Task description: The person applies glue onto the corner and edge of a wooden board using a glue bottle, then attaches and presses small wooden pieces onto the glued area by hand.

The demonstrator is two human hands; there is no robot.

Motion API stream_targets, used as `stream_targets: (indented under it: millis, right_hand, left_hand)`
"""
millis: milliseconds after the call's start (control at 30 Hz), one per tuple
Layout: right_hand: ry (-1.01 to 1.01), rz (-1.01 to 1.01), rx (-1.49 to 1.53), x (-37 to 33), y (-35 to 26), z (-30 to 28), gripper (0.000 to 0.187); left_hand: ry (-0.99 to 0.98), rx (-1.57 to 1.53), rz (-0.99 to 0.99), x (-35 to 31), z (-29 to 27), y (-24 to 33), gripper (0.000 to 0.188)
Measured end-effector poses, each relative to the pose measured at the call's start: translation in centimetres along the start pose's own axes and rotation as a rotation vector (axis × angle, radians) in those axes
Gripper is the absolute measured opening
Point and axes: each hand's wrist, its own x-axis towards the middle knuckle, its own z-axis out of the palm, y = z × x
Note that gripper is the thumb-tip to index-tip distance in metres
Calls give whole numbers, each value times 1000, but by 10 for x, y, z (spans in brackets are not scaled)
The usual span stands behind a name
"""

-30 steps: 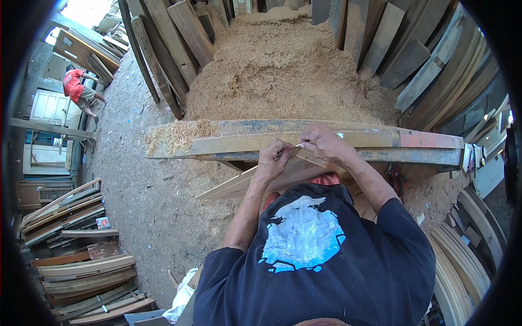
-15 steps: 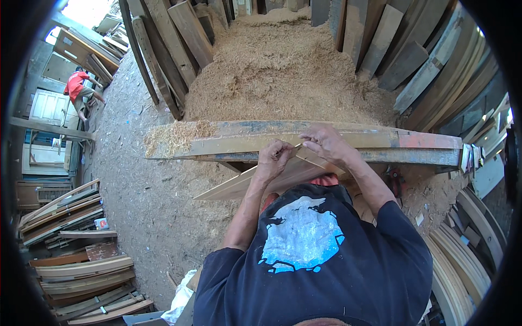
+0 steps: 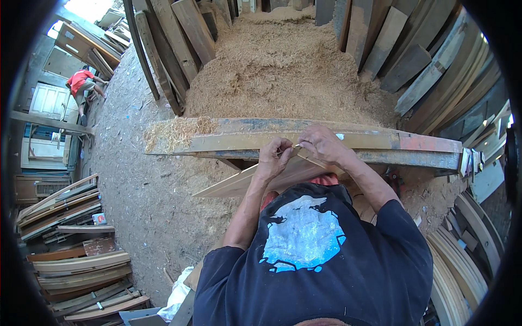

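My left hand (image 3: pixel 275 156) is closed in a pinch at the near edge of the long wooden bench (image 3: pixel 244 142). Just right of it, my right hand (image 3: pixel 321 145) also pinches, with its fingertips close to those of the left. Between them is a small thin yellowish piece (image 3: pixel 297 146), too small to name. Below both hands a pale wooden board (image 3: pixel 234 186) slants down from the bench edge toward the left, partly hidden by my arms. A small white scrap (image 3: pixel 340 136) lies on the bench beside my right hand.
Wood shavings (image 3: pixel 176 136) cover the bench's left end, and sawdust (image 3: pixel 288 70) is heaped beyond it. Planks (image 3: pixel 193 31) lean at both far sides. Stacked curved timber (image 3: pixel 81 266) lies at the lower left. Another person (image 3: pixel 81 81) in a red shirt bends over at the far left.
My right hand has shifted slightly left, and the white scrap beside it now shows. Both hands stay pinched close together. The person at the far left has bent lower.
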Motion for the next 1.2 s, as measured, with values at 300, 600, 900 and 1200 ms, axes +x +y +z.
stream_targets:
  millis: [300, 600, 900, 1200]
  right_hand:
    - [-129, 42, 46, 5, 6, -2, 16]
    - [-174, 19, -21, 8, 10, 1, 15]
    - [-173, -46, -8, 7, 11, 1, 15]
    - [-147, -9, 38, 7, 9, -1, 20]
  left_hand:
    - [-23, 39, 107, 2, -3, 0, 15]
    - [-13, -19, -14, 2, -1, 5, 14]
    - [-44, 1, 45, 3, -2, 0, 14]
    - [-11, -84, -15, 5, 2, 3, 9]
